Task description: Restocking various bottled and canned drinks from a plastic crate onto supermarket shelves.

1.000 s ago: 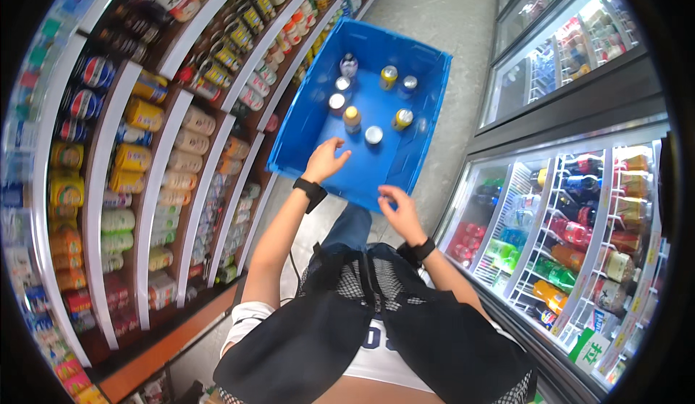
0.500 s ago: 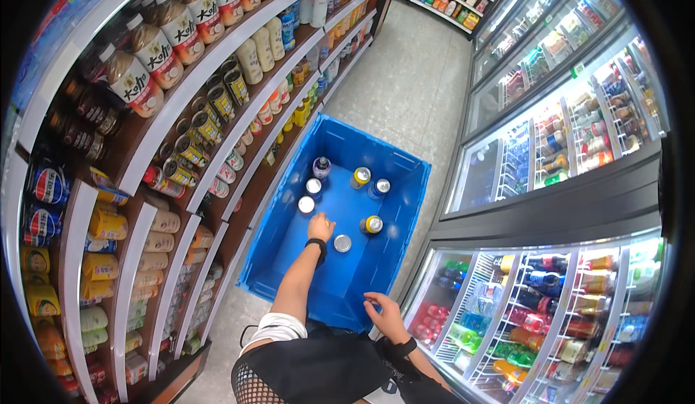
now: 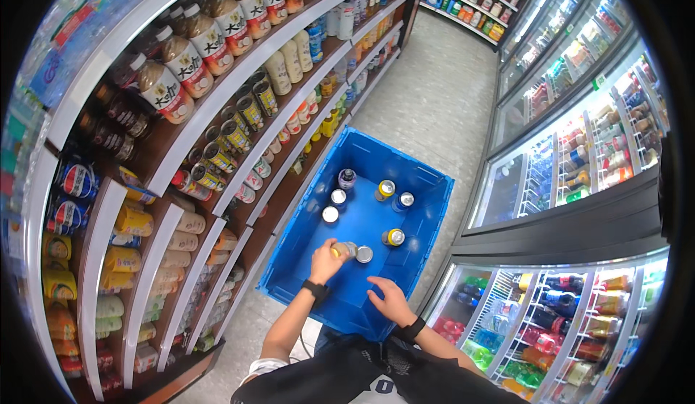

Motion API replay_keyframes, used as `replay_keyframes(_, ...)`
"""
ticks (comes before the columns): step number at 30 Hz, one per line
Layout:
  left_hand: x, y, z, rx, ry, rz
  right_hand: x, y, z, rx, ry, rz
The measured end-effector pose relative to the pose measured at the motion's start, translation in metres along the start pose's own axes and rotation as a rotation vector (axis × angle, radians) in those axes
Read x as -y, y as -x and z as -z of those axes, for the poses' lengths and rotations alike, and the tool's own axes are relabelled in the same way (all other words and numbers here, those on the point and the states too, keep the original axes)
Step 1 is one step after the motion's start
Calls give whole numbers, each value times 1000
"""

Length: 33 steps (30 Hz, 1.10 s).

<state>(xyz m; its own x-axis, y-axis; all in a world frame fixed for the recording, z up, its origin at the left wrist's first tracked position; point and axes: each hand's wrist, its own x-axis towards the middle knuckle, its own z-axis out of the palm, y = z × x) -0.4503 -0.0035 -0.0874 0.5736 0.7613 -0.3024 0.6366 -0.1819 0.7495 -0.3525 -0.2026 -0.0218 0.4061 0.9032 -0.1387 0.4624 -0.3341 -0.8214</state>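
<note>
My left hand (image 3: 328,261) reaches into a blue plastic crate (image 3: 289,255), its fingers closed round a tilted drink can (image 3: 347,250) with yellow and silvery parts. That can is right beside a standing can with a silver top (image 3: 363,254). Over the crate's near right part is my right hand (image 3: 391,301), fingers apart and holding nothing. Two white-topped containers (image 3: 330,215) stand along the crate's left side, with a dark-capped purple bottle (image 3: 347,179) behind them. A yellow can (image 3: 385,190), a blue can (image 3: 403,201) and another yellow can (image 3: 393,237) stand toward the right.
Curved shelves (image 3: 181,143) packed with bottles and cans rise on the left, close to the crate. Glass-door drink coolers (image 3: 557,237) line the right side. A grey floor aisle (image 3: 441,78) runs away beyond the crate to another stocked shelf (image 3: 470,6).
My left hand has come nearer within the crate, and the can in it now shows beside the silver-topped can. My right hand has moved further over the crate. The whole view has shifted.
</note>
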Motion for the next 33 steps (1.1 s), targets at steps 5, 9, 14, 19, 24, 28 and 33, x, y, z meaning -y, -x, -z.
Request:
replay_keyframes(5, -58, 77, 39, -76, 89, -40, -8, -21, 1, 88, 74, 269)
replay_keyframes(9, -92, 126, 34, -130, 75, 14, 0, -29, 9, 222, -35, 410)
replay_keyframes(14, -140, 173, -4, -218, -13, -5, -39, -19, 40, 396, -82, 562)
replay_keyframes(19, -180, 187, -40, -215, -46, -33, -68, -6, 77, 464, -22, 622)
replay_keyframes(24, -212, 182, -51, -180, -113, -64, -76, 1, 108, 328, -62, 599)
replay_keyframes(28, -235, 177, -54, -241, -123, -180, -71, 0, 131, 237, -116, 580)
replay_keyframes(33, -227, 169, -57, -262, -21, -285, -57, -9, 149, 170, -141, 510)
